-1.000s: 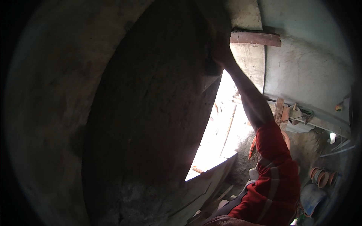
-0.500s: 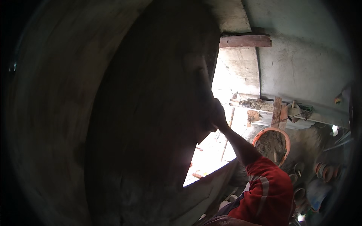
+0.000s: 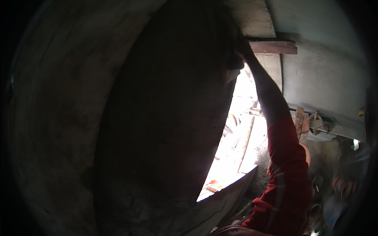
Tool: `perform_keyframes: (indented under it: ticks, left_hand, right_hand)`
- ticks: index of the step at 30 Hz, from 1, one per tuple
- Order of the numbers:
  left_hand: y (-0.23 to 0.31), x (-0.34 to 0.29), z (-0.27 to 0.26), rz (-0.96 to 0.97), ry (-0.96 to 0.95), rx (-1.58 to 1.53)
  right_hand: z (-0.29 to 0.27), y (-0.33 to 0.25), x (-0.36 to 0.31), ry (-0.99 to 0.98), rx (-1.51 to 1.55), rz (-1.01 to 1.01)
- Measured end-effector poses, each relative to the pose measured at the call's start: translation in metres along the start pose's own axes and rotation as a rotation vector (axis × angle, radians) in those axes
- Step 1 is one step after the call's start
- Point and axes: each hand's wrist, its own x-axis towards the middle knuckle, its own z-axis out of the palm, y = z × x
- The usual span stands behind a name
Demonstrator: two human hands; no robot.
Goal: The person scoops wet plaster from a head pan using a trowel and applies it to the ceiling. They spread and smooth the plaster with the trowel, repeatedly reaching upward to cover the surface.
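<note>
My right arm, in a red sleeve point(image 3: 287, 157), reaches up along the edge of a dark wall point(image 3: 157, 126). My right hand point(image 3: 238, 57) is at the wall's upper edge beside a bright opening point(image 3: 250, 118). Its fingers are closed round a dark flat tool point(image 3: 230, 76), whose pale lower end shows below the hand and lies at the wall face. The tool's exact kind is lost in shadow. My left hand is out of view.
A reddish wooden beam point(image 3: 273, 47) juts out close to my right forearm. Upright boards point(image 3: 300, 120) stand behind the sleeve, which partly covers an orange-rimmed tub point(image 3: 306, 154). Several round pots point(image 3: 345, 187) lie at the lower right. A pole point(image 3: 246, 143) slants across the opening.
My right hand has moved up along the wall edge with the tool, from mid-height to near the beam. The arm is straighter, and the sleeve now covers most of the tub.
</note>
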Motion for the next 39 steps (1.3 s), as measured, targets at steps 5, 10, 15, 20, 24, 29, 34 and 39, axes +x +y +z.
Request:
perform_keyframes:
  ticks: [5,10,15,20,24,29,34,39]
  left_hand:
    - [-0.011,0.020,-0.045,0.076,-0.161,0.108]
    - [-0.014,0.012,-0.029,-0.002,-0.071,-0.016]
    - [-0.022,0.016,-0.039,0.058,-0.111,0.088]
    - [-0.010,0.010,-0.028,0.028,-0.093,0.009]
    - [-0.037,0.012,-0.043,0.108,-0.127,0.113]
    - [-0.061,-0.007,-0.051,0.112,-0.104,0.018]
    - [-0.100,-0.027,-0.065,0.161,-0.116,-0.030]
    - [-0.152,-0.034,-0.098,0.255,-0.091,-0.071]
  right_hand:
    - [0.010,-0.138,-0.104,-0.337,0.575,0.237]
    - [0.013,-0.127,-0.114,-0.222,0.448,-0.045]
    - [-0.025,-0.183,-0.172,-0.296,0.367,-0.033]
    - [-0.046,-0.206,-0.222,-0.286,0.167,-0.194]
    - [-0.060,-0.229,-0.272,-0.210,0.126,-0.321]
    - [-0.090,-0.262,-0.351,-0.266,0.339,-0.260]
    - [-0.127,-0.312,-0.423,-0.347,0.419,-0.074]
    - [-0.184,-0.379,-0.481,-0.503,0.854,0.306]
